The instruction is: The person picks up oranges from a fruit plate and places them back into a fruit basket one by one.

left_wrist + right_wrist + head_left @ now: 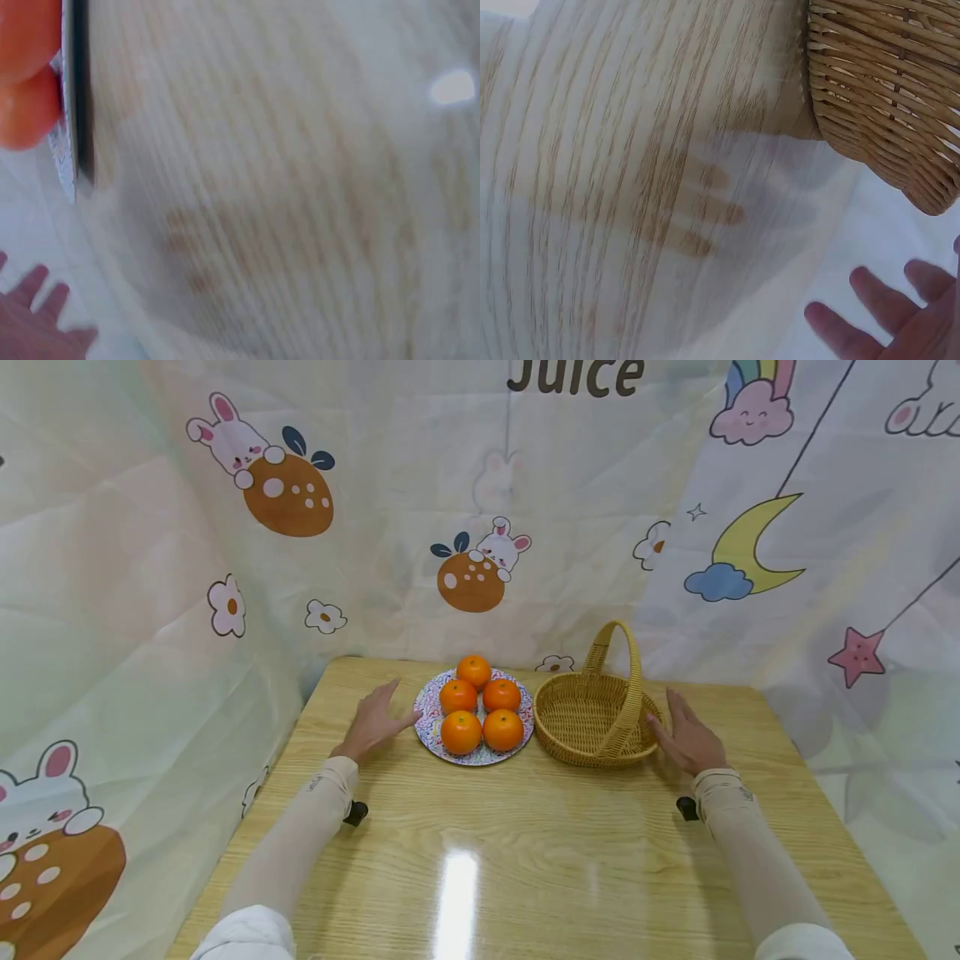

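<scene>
Several oranges (461, 732) lie on a round plate (527, 717) with a colourful speckled pattern, at the back middle of the table. Just left of the plate is my left hand (372, 723), fingers extended, its thumb pointing at the rim and nothing held. A woven basket (573, 750) with a tall arched handle (633, 681) stands right beside the plate, with nothing seen inside. My right hand (688, 739) is at the basket's right side with its fingers spread. Its thumb overlaps the rim in the head view; whether it touches, I cannot tell.
The wooden table (525, 843) reaches back to a hanging cloth (390, 485) printed with rabbits, flowers and a moon. Cloth also hangs at both sides. A bright reflection shines on the tabletop near the front. Dark wrist camera mounts show below both wrists.
</scene>
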{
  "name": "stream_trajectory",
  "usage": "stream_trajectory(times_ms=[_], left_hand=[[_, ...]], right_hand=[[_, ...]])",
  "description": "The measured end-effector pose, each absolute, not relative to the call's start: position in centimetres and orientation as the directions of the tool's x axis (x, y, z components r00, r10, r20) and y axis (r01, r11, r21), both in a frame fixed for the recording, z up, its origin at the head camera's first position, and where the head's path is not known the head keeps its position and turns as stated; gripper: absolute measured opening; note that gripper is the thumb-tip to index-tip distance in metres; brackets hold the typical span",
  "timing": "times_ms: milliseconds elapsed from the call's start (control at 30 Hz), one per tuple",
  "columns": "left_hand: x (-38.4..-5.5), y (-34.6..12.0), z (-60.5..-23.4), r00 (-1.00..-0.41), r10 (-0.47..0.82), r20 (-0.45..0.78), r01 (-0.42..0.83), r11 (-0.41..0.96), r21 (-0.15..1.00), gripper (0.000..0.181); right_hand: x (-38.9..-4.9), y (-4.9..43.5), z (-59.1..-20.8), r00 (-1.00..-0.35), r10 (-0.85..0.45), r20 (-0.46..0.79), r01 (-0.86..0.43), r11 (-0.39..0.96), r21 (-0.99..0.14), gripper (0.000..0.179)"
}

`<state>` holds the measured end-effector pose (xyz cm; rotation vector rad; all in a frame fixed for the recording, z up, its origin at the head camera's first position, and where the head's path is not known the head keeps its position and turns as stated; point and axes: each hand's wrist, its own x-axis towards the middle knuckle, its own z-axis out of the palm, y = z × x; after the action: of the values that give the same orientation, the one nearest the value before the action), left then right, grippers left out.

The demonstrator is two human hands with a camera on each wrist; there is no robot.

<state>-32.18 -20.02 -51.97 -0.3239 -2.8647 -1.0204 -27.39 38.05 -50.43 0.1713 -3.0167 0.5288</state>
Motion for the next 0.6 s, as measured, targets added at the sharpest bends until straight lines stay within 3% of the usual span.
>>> stream_trajectory(times_ms=[133, 367, 600], left_hand=[[-31.7, -19.0, -52.0, -0.959, 0.251, 0.130, 0.271, 0.686, 0.675, 0.093], [-31.3, -17.3, -53.0, -0.917, 0.347, 0.195, 0.384, 0.639, 0.666, 0.101], [-30.9, -16.0, -54.0, -0.896, 0.361, 0.261, 0.427, 0.532, 0.731, 0.084]], right_hand=[[-27.5, 37.8, -50.5, -0.987, -0.114, 0.116, -0.149, 0.918, -0.368, 0.074], [-27.3, 37.4, -50.8, -0.980, -0.084, 0.178, -0.156, 0.884, -0.441, 0.060], [-27.3, 37.0, -51.1, -0.959, -0.050, 0.279, -0.180, 0.868, -0.463, 0.045]])
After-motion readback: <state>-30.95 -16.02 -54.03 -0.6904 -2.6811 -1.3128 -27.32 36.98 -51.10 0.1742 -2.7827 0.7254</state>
